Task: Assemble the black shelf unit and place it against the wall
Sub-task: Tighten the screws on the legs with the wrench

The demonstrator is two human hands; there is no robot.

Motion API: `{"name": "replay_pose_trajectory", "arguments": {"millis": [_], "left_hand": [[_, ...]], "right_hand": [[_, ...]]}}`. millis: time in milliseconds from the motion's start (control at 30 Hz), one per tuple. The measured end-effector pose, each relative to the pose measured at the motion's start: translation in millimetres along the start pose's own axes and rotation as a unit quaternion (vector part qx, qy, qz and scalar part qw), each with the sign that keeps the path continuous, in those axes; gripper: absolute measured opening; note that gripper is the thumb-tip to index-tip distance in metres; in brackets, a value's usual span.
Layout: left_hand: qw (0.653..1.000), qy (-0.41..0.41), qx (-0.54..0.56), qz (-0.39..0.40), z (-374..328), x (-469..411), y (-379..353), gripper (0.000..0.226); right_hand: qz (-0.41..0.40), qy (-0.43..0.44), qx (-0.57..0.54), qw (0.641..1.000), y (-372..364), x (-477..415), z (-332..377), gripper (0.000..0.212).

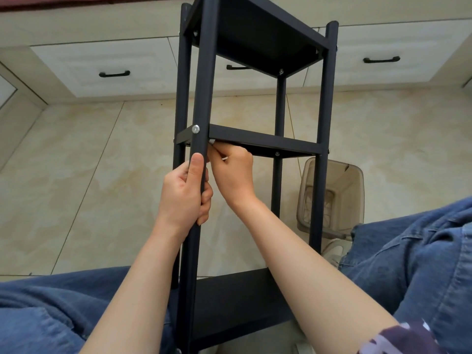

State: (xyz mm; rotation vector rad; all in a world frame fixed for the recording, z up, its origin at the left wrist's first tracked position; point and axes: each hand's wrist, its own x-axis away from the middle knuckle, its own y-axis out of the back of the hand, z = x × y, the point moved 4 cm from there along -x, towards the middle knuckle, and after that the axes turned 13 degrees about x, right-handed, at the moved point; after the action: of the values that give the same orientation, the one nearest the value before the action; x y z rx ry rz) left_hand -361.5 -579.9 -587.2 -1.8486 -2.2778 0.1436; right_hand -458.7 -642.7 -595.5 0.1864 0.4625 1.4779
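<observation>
Blue denim jeans (408,264), bare forearms (319,272), and a dark purple patterned right sleeve (401,339).

Shelf unit (263,143) is running off-frame at 12 and 6 o'clock; right hand (233,175) is pinching a white item (212,142) too small to identify.

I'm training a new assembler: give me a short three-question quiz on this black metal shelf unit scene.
1. True or false: the left hand grips a black upright post of the black metal shelf unit.
2. The right hand, pinching a small pale item, works: A) on the top shelf B) under the middle shelf C) at a drawer handle.
3. Fill in: the translucent brown plastic bin stands on the tiled ____.
Key: true; B; floor.
</observation>
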Motion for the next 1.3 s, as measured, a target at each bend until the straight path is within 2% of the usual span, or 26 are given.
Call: {"name": "replay_pose_trajectory", "arguments": {"millis": [400, 833, 1067, 1300], "left_hand": [[1.0, 0.003, 0.005, -0.007, 0, 2, 4, 0.052], [1.0, 0.007, 0.009, -0.013, 1, 1, 5, 0.054], [1.0, 0.003, 0.007, -0.008, 1, 1, 4, 0.054], [1.0, -0.003, 0.0, -0.007, 2, 0, 4, 0.058]], "right_hand": [[0.058, -0.062, -0.02, 0.996, 12, 12, -8, 0.026], [0.057, -0.038, -0.051, 0.996, 15, 5, 7, 0.028], [0.054, -0.008, -0.032, 0.998, 8, 7, 3, 0.036], [0.004, 0.026, -0.014, 1.0, -3, 2, 0, 0.032]]}}
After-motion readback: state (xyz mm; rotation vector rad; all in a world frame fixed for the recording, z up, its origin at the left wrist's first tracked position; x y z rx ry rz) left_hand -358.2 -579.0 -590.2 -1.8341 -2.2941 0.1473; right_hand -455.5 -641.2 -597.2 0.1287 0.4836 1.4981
